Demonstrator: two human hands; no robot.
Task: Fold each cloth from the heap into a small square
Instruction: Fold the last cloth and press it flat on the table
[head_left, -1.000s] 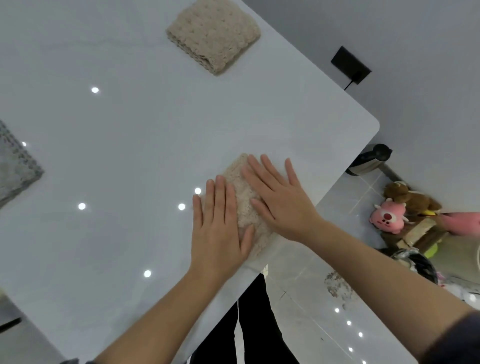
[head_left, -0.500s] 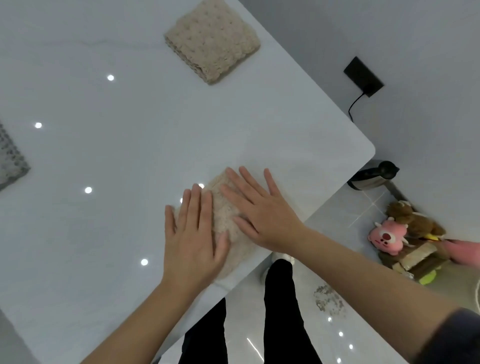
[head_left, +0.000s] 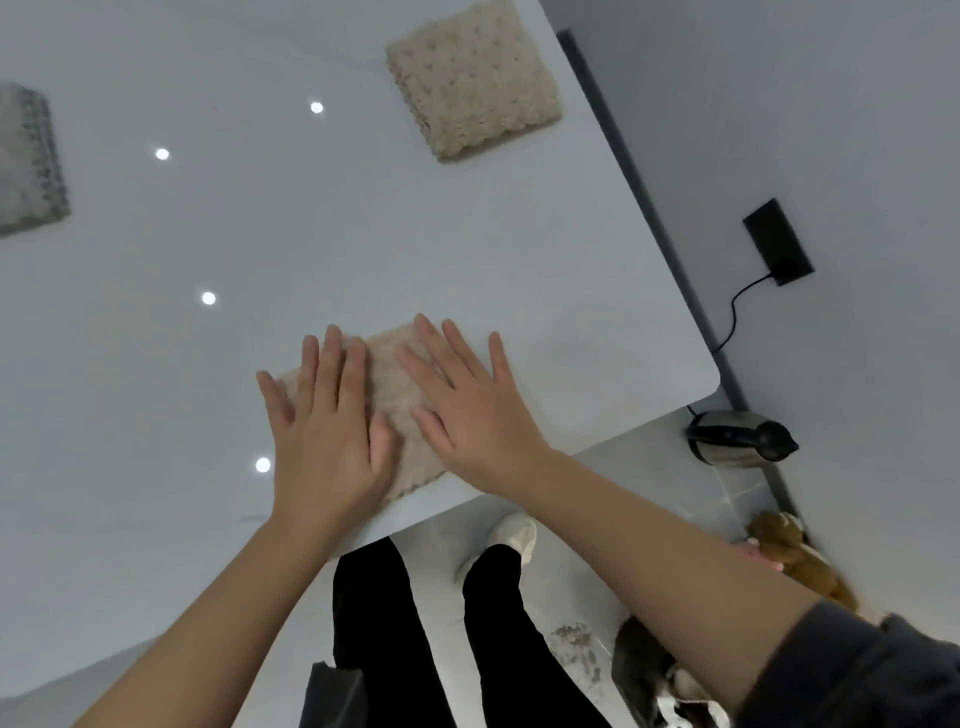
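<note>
A glossy white table (head_left: 363, 234) with a rounded corner fills the left and middle, mirroring small round ceiling lights (head_left: 208, 298). To the right, a plain grey wall (head_left: 831, 104) carries a black socket plate (head_left: 777, 241) with a black cable (head_left: 733, 312) trailing down. On the pale tiled floor (head_left: 649, 483) are a steel kettle (head_left: 727, 441) and, nearer, a brown plush toy (head_left: 784, 545).

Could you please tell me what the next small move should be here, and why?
Likely lift both hands and move the pressed cloth beside the folded beige cloth: the left hand and right hand lie flat on it, and it looks square.
</note>
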